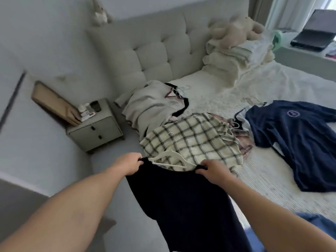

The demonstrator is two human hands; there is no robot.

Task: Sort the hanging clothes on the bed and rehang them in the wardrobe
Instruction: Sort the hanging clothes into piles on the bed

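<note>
A: Where's the black T-shirt (181, 200)?
B: Held up at the bed's (263, 171) near edge, both shoulders pinched by the left hand (130, 163) and right hand (211, 170), length hanging straight down.
A: Surroundings?
B: Plaid shirt (192, 140) and white hanger (169, 157) behind it, tufted headboard (163, 50), grey nightstand (96, 128)

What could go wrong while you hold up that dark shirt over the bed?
1. The white hanger lies loose on the checked shirt right behind the dark shirt; lifting might snag it or drag it off the bed.
2. The left hand and right hand pinch only the shoulders, so one side may slip and drop.
</note>
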